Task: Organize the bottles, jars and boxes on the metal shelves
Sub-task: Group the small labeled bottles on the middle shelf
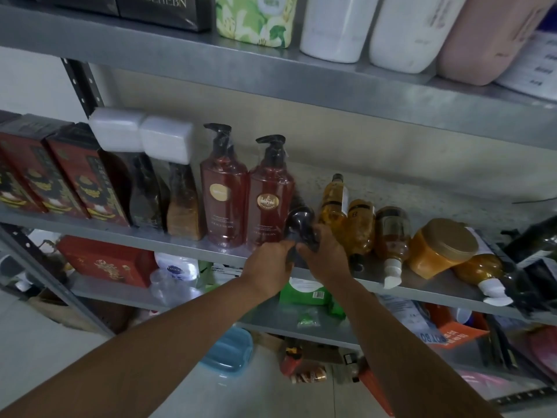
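As right hand grips bottle, shelf edge

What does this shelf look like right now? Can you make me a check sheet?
Surface: metal shelf, crowded, with a bare strip along the front.
Job's things: dark bottle held at the front edge; two pump bottles upright; amber bottles lying down; jar tipped over; red boxes upright at the left.
Clutter: white packs sitting on top of other items.
Hands: left hand and right hand both grip the dark bottle.
Cables: thin dark line at the far right, perhaps a wire; cannot tell.
Surroundings: white bottles on the shelf above; flat box below; blue tub on the floor.
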